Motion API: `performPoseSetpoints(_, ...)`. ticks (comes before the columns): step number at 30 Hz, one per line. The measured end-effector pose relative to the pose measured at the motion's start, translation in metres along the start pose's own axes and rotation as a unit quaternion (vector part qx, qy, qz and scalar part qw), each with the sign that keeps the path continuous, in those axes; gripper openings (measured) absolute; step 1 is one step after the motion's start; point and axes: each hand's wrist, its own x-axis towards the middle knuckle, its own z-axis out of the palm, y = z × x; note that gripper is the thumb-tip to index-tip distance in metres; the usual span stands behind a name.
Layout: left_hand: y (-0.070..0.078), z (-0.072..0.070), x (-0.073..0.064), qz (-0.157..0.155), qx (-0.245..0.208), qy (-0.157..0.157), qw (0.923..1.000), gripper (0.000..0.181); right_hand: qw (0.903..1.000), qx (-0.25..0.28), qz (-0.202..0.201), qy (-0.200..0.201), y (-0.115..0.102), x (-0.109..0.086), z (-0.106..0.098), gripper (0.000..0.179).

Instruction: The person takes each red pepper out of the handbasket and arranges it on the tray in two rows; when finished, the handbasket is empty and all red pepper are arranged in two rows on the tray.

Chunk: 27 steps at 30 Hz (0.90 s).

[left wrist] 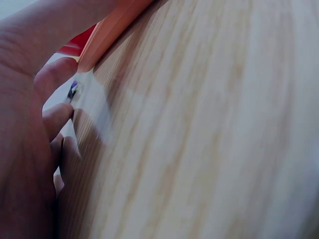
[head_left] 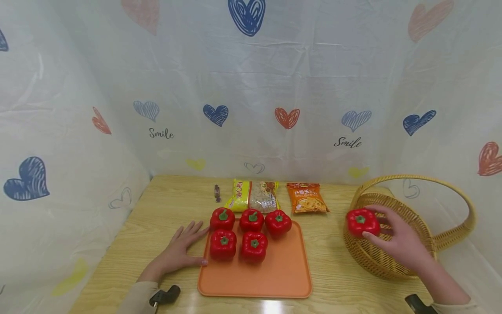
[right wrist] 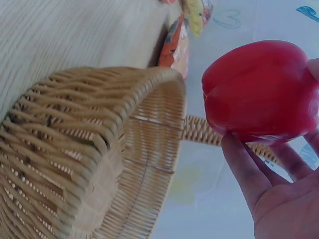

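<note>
My right hand [head_left: 404,237] grips a red bell pepper [head_left: 362,222] over the left side of a wicker basket [head_left: 376,261]. In the right wrist view the held pepper [right wrist: 259,92] is beside the basket's rim [right wrist: 134,94], apart from it. My left hand [head_left: 178,250] rests with spread fingers at the left edge of an orange tray [head_left: 282,277], its thumb touching the rim. Several red bell peppers with green stems, such as one pepper [head_left: 254,247], sit in two rows toward the tray's upper left. The left wrist view shows the left hand [left wrist: 25,114] low over the wood.
Behind the tray lie a yellow-and-clear food packet [head_left: 256,196] and an orange snack bag [head_left: 307,198]. A small dark wrapped item [head_left: 217,193] is at the back left. The basket's tall handle [head_left: 451,187] arches at the right. A heart-printed curtain [head_left: 251,87] encloses the table.
</note>
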Motion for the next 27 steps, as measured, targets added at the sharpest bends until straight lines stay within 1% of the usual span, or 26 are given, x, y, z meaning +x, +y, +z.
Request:
performPoseSetpoints(8, 0.001, 0.0, -0.001, 0.012, 0.004, 0.007, 0.9999, 0.093, 0.9999, 0.005, -0.012, 0.001, -0.005, 0.0, 0.012, 0.067)
performPoseSetpoints(16, -0.001, 0.0, -0.001, 0.006, 0.001, 0.004, 1.0, 0.095, 0.9996, 0.021, -0.021, -0.002, -0.01, 0.0, 0.026, 0.063)
performPoseSetpoints(22, -0.002, 0.0, -0.001, 0.005, 0.0, 0.003, 1.0, 0.095, 0.9996, 0.023, -0.017, -0.003, -0.009, 0.001, 0.036, 0.062)
performPoseSetpoints(25, -0.002, 0.0, -0.001, 0.004, 0.001, 0.003, 1.0, 0.095, 0.9995, 0.018, -0.027, 0.002, -0.008, 0.002, 0.042, 0.061)
performPoseSetpoints(27, -0.002, 0.0, -0.001, 0.003, 0.001, 0.002, 1.0, 0.095, 0.9991, 0.016, -0.04, 0.006, -0.008, 0.003, 0.046, 0.061)
